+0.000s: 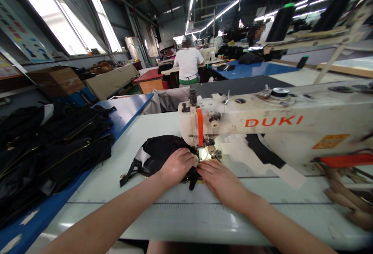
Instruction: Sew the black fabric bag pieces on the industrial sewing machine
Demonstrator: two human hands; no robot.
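A black fabric bag piece (159, 153) with straps lies on the pale table (122, 176) under the head of a white DUKI sewing machine (262, 123). My left hand (176, 166) is curled over the fabric's right edge, gripping it just left of the needle. My right hand (220, 180) lies flat with fingers stretched towards the presser foot (204, 153), pressing the fabric's edge down. Both hands meet at the needle area, and the stitch point itself is partly hidden by them.
A heap of black bags (49, 149) sits on a blue table at the left. Cardboard tubes (346, 195) lie at the right. Pale cut pieces (279, 164) rest behind the machine head. A person in a white shirt (188, 65) sits at a far table.
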